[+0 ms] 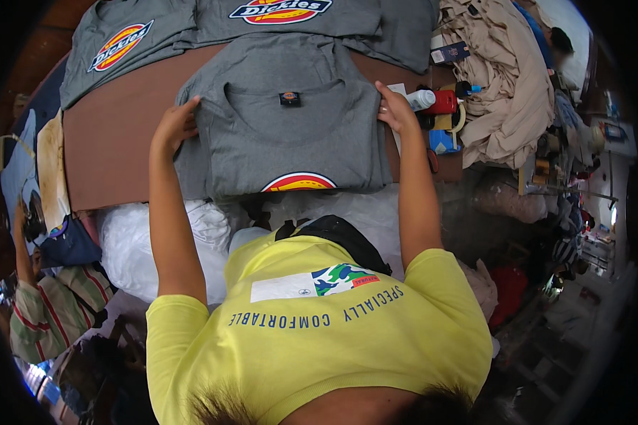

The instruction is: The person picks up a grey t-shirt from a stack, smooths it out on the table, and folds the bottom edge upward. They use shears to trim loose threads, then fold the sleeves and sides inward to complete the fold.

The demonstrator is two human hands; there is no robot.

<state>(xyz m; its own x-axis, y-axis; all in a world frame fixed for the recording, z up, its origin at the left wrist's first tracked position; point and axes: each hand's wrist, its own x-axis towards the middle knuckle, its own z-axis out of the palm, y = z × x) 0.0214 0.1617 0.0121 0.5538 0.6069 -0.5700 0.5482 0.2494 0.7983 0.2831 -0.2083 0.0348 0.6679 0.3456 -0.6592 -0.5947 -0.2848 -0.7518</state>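
Observation:
A grey T-shirt [290, 149] lies in front of me at the near edge of the brown table, its round neckline and dark neck label facing up. Part of a red and yellow logo shows at its lower fold. My left hand [177, 126] grips the shirt's left shoulder edge, some fingers curled out of sight behind the cloth. At the opposite shoulder, my right hand [395, 108] pinches the edge between thumb and fingers. More grey cloth of the shirt spreads beyond the neckline.
Other grey T-shirts [298, 25] with logos lie along the far side of the brown table [110, 152]. To the right are a white bottle [422, 100], a red container [443, 103], a blue box [443, 142] and heaped beige cloth [507, 85]. A co-worker's striped sleeve [57, 312] shows at left.

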